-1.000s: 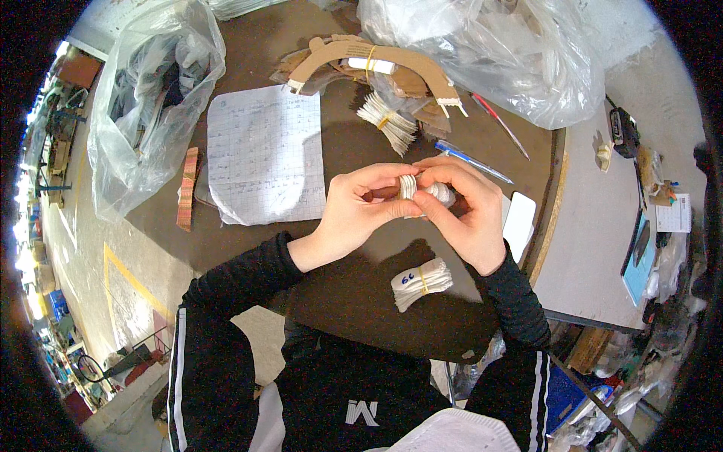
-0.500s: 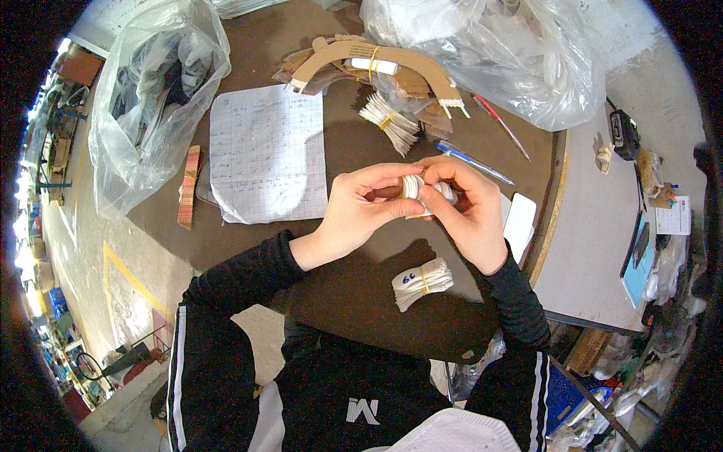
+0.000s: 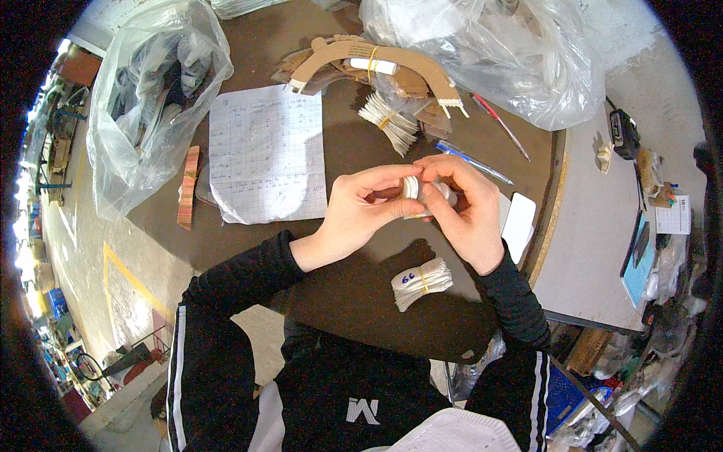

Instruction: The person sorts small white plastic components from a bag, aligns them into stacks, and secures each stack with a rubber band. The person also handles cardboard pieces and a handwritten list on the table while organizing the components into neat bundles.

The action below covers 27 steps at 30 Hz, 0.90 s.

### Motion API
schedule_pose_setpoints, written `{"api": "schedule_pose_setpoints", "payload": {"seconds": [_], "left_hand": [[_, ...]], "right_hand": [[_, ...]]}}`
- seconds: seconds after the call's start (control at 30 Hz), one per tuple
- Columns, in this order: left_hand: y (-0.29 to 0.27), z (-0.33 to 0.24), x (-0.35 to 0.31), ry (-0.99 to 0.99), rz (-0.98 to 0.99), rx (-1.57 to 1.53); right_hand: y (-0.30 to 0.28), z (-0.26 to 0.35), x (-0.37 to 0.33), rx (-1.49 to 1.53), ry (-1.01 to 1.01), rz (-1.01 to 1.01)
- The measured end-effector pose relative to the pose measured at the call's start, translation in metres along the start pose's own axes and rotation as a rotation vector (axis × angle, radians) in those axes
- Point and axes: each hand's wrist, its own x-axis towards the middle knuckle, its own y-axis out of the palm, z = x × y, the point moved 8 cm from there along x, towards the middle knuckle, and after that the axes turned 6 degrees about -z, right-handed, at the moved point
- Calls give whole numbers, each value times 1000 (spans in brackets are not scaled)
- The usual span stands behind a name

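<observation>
Both hands meet over the brown table, pinching a small bundle of white strips (image 3: 410, 187) between them. My left hand (image 3: 358, 202) is closed on its left end, thumb below and fingers above. On the other side, my right hand (image 3: 468, 205) grips the bundle with bent fingers that cover much of it. Closer to me lies another white strip bundle (image 3: 423, 283), tied with a yellow rubber band and marked in blue ink. A third banded bundle (image 3: 388, 123) rests beyond my hands, beside a blue pen (image 3: 476, 163).
A handwritten grid-paper sheet (image 3: 263, 162) lies left, with a striped strip (image 3: 189, 187) beside it. Curved brown cardboard pieces (image 3: 331, 54) and clear plastic bags (image 3: 497, 53) occupy the far side. A red pen (image 3: 503, 128) and a white phone-like slab (image 3: 520, 226) are at right.
My right fingers have shifted slightly over the bundle, so less of its right part shows. My left hand stays nearly still.
</observation>
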Motion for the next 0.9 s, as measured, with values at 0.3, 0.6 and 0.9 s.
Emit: {"api": "schedule_pose_setpoints", "payload": {"seconds": [0.3, 0.6, 0.9], "left_hand": [[3, -4, -1, 20, 4, -27], [0, 1, -2, 27, -2, 44], [1, 1, -3, 0, 19, 31]], "right_hand": [[-1, 2, 1, 10, -2, 3], [-1, 10, 2, -42, -43, 24], [-1, 6, 0, 8, -8, 3]]}}
